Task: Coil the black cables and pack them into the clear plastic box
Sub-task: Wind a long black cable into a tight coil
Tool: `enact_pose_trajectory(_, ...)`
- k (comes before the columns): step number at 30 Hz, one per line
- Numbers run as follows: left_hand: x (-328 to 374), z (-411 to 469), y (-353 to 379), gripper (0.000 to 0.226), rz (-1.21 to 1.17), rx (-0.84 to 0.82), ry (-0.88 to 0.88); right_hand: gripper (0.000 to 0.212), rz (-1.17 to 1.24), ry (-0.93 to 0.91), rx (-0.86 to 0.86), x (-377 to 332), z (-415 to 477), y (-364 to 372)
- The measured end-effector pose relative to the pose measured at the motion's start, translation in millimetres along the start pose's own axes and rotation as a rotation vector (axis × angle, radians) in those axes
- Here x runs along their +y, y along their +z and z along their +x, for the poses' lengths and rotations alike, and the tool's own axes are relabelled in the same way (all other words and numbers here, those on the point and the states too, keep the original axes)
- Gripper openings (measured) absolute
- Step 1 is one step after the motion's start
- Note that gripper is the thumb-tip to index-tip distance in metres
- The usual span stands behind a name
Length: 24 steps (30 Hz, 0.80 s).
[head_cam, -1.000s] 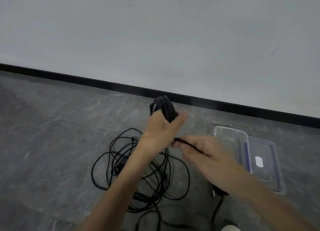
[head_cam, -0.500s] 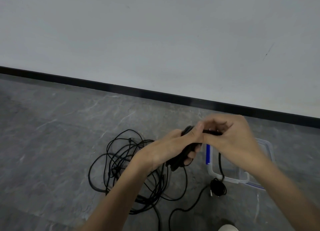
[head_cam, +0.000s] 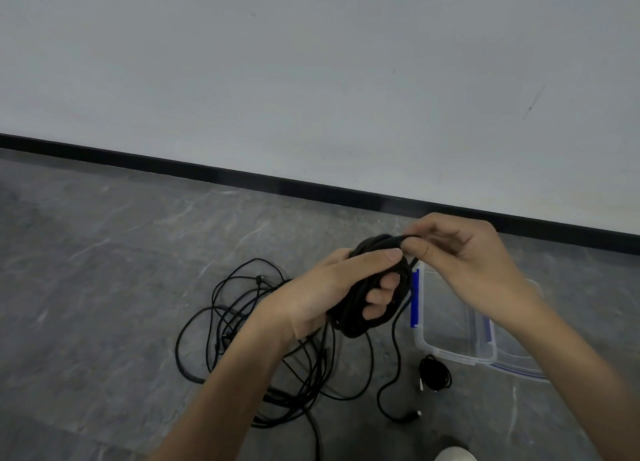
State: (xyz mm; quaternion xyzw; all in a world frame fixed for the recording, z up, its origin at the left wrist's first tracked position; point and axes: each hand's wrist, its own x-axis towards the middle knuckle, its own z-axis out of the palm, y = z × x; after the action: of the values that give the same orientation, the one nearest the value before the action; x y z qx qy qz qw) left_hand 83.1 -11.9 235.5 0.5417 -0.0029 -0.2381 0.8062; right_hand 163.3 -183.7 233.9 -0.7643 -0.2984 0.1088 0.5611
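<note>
My left hand [head_cam: 332,291] grips a thick coil of black cable [head_cam: 360,308], thumb laid across its top. My right hand [head_cam: 460,256] pinches the strand of that same cable at the coil's upper edge. The cable's loose tail [head_cam: 393,367] hangs down to the floor and ends in a plug. A tangle of loose black cables [head_cam: 249,325] lies on the grey floor below my left forearm. A small wound cable [head_cam: 434,374] rests beside the clear plastic box [head_cam: 450,355], which stands open under my right wrist.
The box's clear lid [head_cam: 519,367] lies under the box on its right side. A white wall with a black skirting board [head_cam: 242,175] runs close behind. A pale shoe tip [head_cam: 455,455] shows at the bottom edge.
My right hand rose from low beside the box up to the coil's top, bringing the strand with it. The coil dropped lower in my left hand. The cable's tail now trails on the floor.
</note>
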Motion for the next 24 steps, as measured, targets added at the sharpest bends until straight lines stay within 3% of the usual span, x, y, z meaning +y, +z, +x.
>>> enact_pose_trajectory(9, -0.7, 0.8, -9.5, 0.026, -0.389, -0.142, 0.135, 0.022, -0.03, 0.144, -0.153, 15.7, 0.7, 5.1)
enact_pose_trajectory(15, 0.7, -0.3, -14.2, 0.028, -0.513, -0.091, 0.199, 0.02, -0.057, 0.228, -0.21, 17.5, -0.6, 16.3)
enact_pose_trajectory(24, 0.9, 1.7, -13.5, 0.024, -0.643, -0.072, 0.255, 0.034, 0.032, 0.327, -0.19, 7.3, -0.9, 22.4)
